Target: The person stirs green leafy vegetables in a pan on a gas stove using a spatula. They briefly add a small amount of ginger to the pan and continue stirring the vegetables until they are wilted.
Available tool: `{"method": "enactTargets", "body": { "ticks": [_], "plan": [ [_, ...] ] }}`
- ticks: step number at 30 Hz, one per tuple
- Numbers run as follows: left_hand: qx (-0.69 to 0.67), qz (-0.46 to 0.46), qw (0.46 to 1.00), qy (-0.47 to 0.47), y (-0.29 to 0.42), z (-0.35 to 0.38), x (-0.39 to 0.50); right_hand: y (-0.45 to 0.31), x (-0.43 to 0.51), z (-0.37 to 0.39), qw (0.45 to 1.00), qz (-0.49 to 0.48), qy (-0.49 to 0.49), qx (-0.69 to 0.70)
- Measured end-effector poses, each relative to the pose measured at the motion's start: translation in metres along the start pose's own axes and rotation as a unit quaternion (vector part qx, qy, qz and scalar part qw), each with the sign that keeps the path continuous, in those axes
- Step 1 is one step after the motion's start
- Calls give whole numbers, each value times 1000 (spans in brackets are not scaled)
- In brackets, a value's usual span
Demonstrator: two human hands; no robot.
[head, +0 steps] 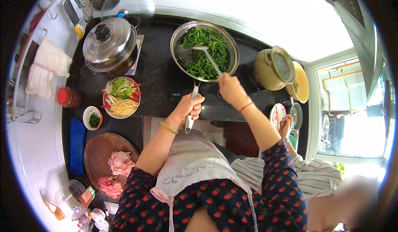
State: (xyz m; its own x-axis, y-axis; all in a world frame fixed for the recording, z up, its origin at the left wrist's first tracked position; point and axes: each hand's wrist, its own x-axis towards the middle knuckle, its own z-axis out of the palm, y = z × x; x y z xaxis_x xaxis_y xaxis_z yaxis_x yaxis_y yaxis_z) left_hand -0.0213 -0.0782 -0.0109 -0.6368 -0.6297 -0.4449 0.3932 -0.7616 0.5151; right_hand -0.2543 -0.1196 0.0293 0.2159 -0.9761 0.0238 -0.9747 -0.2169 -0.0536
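A steel frying pan [174,50] holding chopped leafy greens [214,47] sits on the black cooktop [155,64]. My left hand [186,107] is wrapped around the pan's metal handle [195,92]. In my right hand [233,89] is a long-handled metal spatula [212,60], its blade down among the greens on a patch where the pan bottom shows. To the left stands a white bowl [121,97] with sliced green stalks, red pepper pieces and pale yellow strips. Beside it, a small bowl [92,118] contains chopped green herbs.
A lidded steel pot [108,48] stands back left, and a tan clay pot [273,68] to the right. Pink flower-like pieces [121,163] lie on a round wooden board [96,151]. At my right, another person in stripes [317,174] has a hand [285,127] at a patterned plate [277,113].
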Motion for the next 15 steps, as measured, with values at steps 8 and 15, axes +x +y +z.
{"method": "enactTargets", "body": {
  "ticks": [8, 15],
  "plan": [
    [-11, -4, 1000, -4, -2, -7, -1, 3, -28, -132, 988, 15, -45, 147],
    [-4, -2, 1000, -8, 1, -4, -1, -1, 5, -14, 996, 11, 44, 77]
  ]
}}
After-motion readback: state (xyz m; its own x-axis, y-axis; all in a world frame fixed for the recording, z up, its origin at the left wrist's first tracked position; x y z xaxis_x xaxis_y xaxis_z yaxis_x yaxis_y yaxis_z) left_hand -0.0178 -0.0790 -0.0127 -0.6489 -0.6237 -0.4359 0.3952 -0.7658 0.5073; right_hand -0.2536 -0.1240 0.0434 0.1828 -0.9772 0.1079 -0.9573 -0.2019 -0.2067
